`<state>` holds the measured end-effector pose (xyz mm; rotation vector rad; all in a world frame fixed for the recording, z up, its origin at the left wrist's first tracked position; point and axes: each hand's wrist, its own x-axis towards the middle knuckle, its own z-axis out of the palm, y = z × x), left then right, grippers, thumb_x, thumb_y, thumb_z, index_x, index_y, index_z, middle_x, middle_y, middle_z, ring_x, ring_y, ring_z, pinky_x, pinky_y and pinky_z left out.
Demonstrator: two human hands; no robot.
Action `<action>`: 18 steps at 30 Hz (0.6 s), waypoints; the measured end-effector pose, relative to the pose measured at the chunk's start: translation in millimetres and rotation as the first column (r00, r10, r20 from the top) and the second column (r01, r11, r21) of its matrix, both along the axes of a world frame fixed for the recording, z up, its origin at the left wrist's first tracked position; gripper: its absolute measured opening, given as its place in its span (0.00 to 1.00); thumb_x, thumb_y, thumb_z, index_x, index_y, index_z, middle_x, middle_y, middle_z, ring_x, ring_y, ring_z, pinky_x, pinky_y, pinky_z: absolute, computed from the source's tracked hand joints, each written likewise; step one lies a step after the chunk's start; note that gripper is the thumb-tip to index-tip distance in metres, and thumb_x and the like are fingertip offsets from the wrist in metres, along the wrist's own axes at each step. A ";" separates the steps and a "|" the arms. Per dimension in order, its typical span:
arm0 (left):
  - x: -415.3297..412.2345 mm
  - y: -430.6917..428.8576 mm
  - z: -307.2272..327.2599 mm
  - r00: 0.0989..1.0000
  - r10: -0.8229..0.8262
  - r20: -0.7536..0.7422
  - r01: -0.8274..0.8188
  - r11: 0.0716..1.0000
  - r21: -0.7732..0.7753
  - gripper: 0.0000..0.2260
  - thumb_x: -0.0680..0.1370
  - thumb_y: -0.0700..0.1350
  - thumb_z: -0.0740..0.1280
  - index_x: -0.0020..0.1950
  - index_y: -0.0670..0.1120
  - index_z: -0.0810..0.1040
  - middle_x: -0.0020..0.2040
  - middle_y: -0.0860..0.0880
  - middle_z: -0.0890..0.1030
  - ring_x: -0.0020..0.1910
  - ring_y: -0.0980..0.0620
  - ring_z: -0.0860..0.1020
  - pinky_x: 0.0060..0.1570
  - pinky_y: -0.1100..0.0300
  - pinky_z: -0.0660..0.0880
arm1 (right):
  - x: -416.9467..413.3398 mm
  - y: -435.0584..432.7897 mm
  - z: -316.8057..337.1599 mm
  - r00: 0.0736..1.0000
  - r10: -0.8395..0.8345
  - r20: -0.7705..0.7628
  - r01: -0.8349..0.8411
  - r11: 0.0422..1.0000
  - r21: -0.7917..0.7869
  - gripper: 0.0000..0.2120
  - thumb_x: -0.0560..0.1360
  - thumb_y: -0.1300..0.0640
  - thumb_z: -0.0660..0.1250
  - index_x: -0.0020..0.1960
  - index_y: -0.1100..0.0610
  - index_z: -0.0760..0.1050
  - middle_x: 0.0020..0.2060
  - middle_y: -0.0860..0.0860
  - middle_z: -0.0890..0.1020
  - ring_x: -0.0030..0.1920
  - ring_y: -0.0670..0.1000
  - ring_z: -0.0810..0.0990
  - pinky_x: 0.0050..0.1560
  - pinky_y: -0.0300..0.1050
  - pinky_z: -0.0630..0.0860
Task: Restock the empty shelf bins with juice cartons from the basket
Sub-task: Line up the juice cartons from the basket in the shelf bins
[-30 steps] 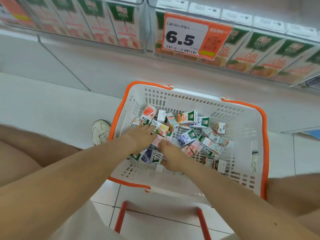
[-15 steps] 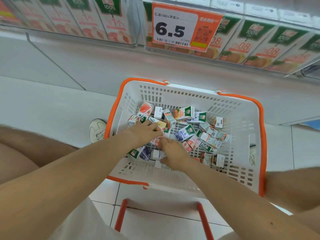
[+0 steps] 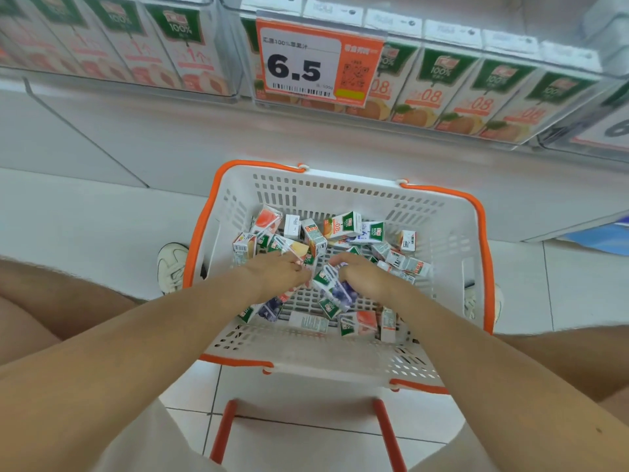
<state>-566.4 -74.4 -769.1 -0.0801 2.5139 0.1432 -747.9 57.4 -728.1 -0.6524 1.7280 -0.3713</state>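
Between the hands, a blue carton — right hand round it, left hand unclear.

An orange-and-white price tag reading 6.5 hangs at the top. Below the tag runs a plain white base panel, a thin dark seam slanting down left of the tag. Lower still lies white tiled floor with grey grout; low right of the tag, a blue patch
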 end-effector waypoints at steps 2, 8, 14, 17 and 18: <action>-0.4 3.8 6.9 1.000 -0.002 0.009 0.002 1.000 -0.020 0.38 0.77 0.28 0.69 0.84 0.44 0.58 0.80 0.43 0.67 0.79 0.43 0.66 0.76 0.45 0.67 | -0.8 -0.7 11.6 0.994 -0.106 0.014 0.106 0.994 0.019 0.19 0.83 0.56 0.55 0.72 0.56 0.73 0.44 0.48 0.78 0.40 0.47 0.73 0.46 0.44 0.70; 0.3 -3.1 37.9 0.966 0.254 -0.041 -0.251 0.966 0.060 0.34 0.72 0.28 0.72 0.74 0.43 0.63 0.64 0.44 0.76 0.46 0.45 0.79 0.51 0.47 0.78 | -10.3 4.4 56.9 0.999 -0.042 0.026 0.044 0.995 -0.085 0.33 0.68 0.43 0.82 0.66 0.51 0.71 0.58 0.44 0.77 0.58 0.47 0.78 0.59 0.48 0.73; -5.9 -30.4 101.9 0.752 0.653 0.082 -0.589 0.611 0.529 0.13 0.82 0.50 0.71 0.63 0.56 0.73 0.62 0.47 0.76 0.59 0.46 0.78 0.60 0.46 0.78 | -17.7 -3.0 110.4 0.986 -0.165 0.023 0.165 0.953 -0.254 0.25 0.73 0.41 0.74 0.51 0.64 0.77 0.44 0.63 0.76 0.43 0.55 0.77 0.46 0.48 0.69; -4.3 -34.4 151.8 0.695 0.703 0.149 -0.630 0.495 0.599 0.10 0.82 0.54 0.71 0.62 0.57 0.77 0.60 0.47 0.78 0.59 0.45 0.79 0.59 0.47 0.79 | -20.4 -7.8 136.6 0.973 -0.228 -0.032 0.200 0.907 -0.372 0.21 0.78 0.45 0.72 0.39 0.57 0.68 0.31 0.53 0.64 0.30 0.51 0.67 0.38 0.45 0.61; -4.3 -34.3 168.2 0.676 0.719 0.160 -0.630 0.451 0.632 0.10 0.82 0.53 0.71 0.62 0.57 0.79 0.60 0.48 0.78 0.56 0.47 0.80 0.55 0.50 0.79 | -20.9 -9.3 145.9 0.971 -0.238 -0.031 0.204 0.886 -0.417 0.20 0.78 0.46 0.73 0.40 0.57 0.69 0.30 0.51 0.64 0.28 0.50 0.66 0.34 0.44 0.61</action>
